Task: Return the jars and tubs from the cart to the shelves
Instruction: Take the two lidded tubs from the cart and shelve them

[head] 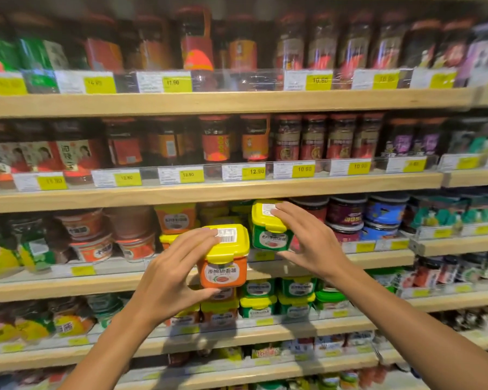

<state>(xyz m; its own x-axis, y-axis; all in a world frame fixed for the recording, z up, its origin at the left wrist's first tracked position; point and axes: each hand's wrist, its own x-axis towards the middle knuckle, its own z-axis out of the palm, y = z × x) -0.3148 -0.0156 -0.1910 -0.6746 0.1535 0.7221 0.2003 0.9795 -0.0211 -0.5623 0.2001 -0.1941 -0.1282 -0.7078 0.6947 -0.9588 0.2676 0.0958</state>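
An orange tub with a yellow lid (pixel 224 257) is held before the third shelf (pixel 378 258), gripped by the left hand (pixel 171 273). The right hand (pixel 312 239) grips a green tub (pixel 269 235) at the shelf's front edge, beside round tubs (pixel 93 237).

- We see an orange tub (pixel 223 270), yellow lid with a barcode sticker, upright and gripped at frame centre, in front of the shelf (pixel 378 258) edge.
- At its 1 o'clock, a green tub (pixel 270 237), yellow-lidded, tilted slightly, held above the shelf edge.
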